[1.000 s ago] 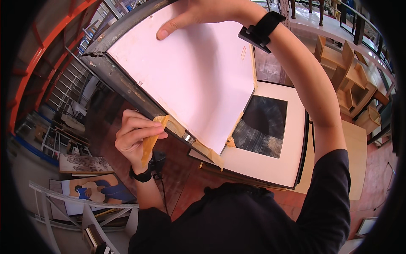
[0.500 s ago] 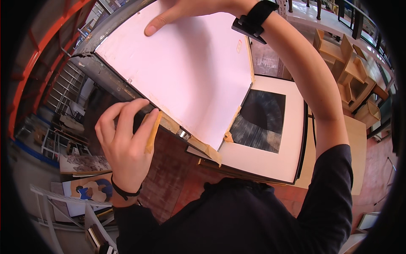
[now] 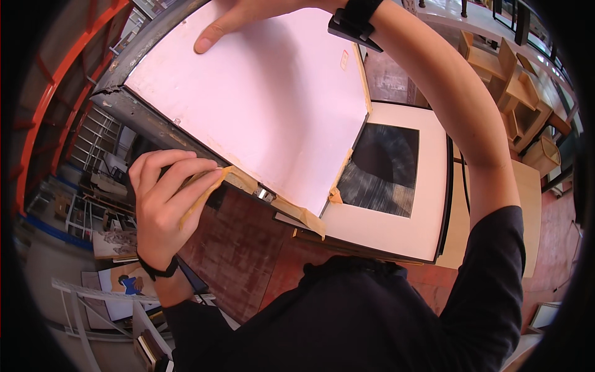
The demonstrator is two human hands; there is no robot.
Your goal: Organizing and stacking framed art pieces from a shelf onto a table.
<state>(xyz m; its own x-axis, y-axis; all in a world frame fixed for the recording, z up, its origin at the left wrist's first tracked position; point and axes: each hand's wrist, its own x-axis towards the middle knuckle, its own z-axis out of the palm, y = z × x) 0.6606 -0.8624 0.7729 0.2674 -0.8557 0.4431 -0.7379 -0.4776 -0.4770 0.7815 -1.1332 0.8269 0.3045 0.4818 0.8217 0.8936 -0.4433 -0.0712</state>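
A picture frame (image 3: 147,123) with a worn dark grey moulding is tilted in front of me, its white backing board (image 3: 248,105) facing me. Torn, yellowish masking tape (image 3: 296,212) clings along the near and right edges of the board. At the near edge, my left hand (image 3: 162,201) is closed, pinching a loose strip of tape (image 3: 201,197) between thumb and fingers. My right hand (image 3: 245,13) lies against the upper part of the board with its thumb stretched out; the top of the picture cuts off its fingers. A small metal fitting (image 3: 263,194) shows beside the tape.
Under the tilted frame's right side lies another framed picture, dark with a pale mat (image 3: 427,161). A wooden board (image 3: 527,204) and wooden furniture pieces (image 3: 517,93) stand to the right. Red-orange racking (image 3: 46,118) and stacked pictures (image 3: 127,285) fill the left.
My left hand has shifted left along the frame's edge, its strip pulled lower across the fingers. My right hand and the frame appear slightly further left and up.
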